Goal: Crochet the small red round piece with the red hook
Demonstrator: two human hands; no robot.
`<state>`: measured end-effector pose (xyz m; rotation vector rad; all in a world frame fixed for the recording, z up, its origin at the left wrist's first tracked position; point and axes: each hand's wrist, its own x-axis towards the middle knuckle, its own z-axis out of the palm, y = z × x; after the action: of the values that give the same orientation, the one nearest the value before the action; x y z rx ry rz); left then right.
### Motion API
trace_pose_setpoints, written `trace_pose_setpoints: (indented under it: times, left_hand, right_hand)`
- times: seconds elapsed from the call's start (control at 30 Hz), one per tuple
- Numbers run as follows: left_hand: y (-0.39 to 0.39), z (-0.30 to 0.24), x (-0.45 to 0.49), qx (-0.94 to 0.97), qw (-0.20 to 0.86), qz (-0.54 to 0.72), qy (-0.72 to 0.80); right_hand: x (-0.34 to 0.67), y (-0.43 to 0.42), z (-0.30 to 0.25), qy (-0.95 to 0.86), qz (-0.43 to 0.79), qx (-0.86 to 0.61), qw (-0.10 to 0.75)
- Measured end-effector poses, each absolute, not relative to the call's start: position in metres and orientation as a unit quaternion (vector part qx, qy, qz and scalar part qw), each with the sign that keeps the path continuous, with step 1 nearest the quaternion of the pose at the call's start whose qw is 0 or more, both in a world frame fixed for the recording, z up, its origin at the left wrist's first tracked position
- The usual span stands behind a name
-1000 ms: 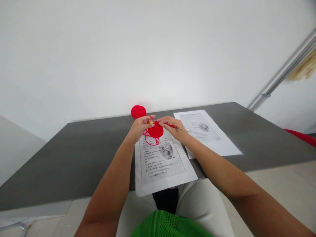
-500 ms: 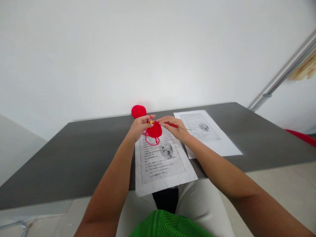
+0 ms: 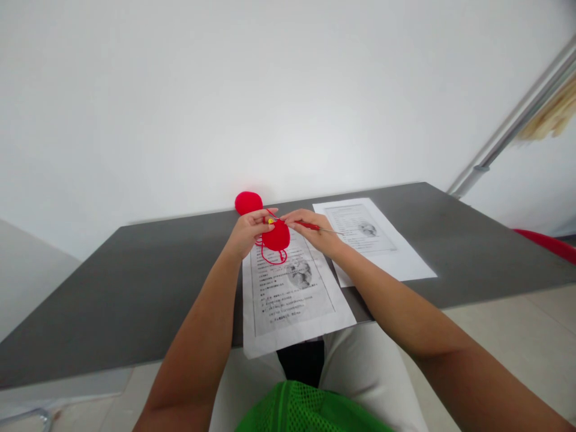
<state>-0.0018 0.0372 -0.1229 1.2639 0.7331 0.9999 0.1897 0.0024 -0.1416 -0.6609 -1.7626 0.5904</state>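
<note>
Between my hands is a red crochet piece (image 3: 276,236), held above a printed sheet. My left hand (image 3: 245,233) pinches its left edge, beside a small yellow marker (image 3: 270,221). A strand of red yarn runs up over the left fingers, and a loose loop of yarn (image 3: 273,262) hangs under the piece. My right hand (image 3: 312,229) grips a crochet hook with a red handle (image 3: 309,225); its metal end points back over the hand, and its tip meets the top of the piece. Stitches at the tip are too small to make out.
A ball of red yarn (image 3: 248,202) sits at the table's back edge against the white wall. One printed sheet (image 3: 292,324) lies under my hands and overhangs the front edge. Another sheet (image 3: 396,264) lies to the right on the dark table (image 3: 148,288).
The whole view has shifted slightly, so things appear a little further left. Both hands keep their grip on the crochet piece and the hook, with hardly any movement between them.
</note>
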Motion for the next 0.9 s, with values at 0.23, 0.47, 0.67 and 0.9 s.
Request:
trace_pose_setpoints:
  times: [0.23,0.47,0.67,0.9]
  left_hand:
    - [0.0366,-0.1216,-0.0014,0.573,0.616,0.442,0.312]
    - [0.0373,-0.1224,-0.0022,0.576,0.618,0.441,0.304]
    - [0.0383,-0.1237,-0.0023,0.581,0.609,0.444,0.307]
    - [0.0369,-0.1225,-0.0017,0.574,0.612,0.445,0.313]
  right_hand:
    - [0.1884,0.0033,-0.1449,-0.734,0.244,-0.287,0.566]
    - [0.1878,0.0017,-0.1447,-0.726,0.241,-0.296,0.573]
    - [0.1887,0.0003,-0.1425,-0.721,0.254,-0.295,0.573]
    - [0.1872,-0.0004,-0.1373,-0.709,0.286,-0.292,0.575]
